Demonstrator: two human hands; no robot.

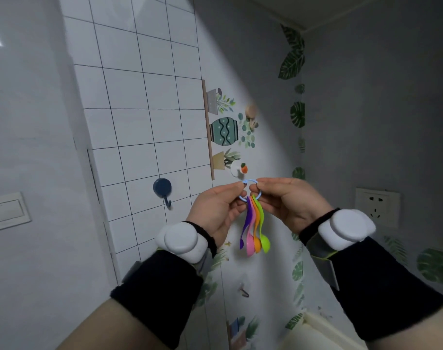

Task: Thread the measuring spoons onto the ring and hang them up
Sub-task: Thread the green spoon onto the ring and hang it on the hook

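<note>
both hands pinch the light blue ring (250,190), left hand (219,210) on its left side, right hand (288,200) on its right. four spoons (254,223) hang from it, in front of the wall. to hang well: keep the top arc free of fingers, bring it over the carrot hook (240,169) just above, or maybe the blue hook (163,190). can't tell if the ring gap is closed, fingers cover it.

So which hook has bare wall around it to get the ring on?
The dark blue hook sits on bare white tile, nothing near it. The carrot hook is crowded by plant decals, just above both hands holding the ring.
</note>
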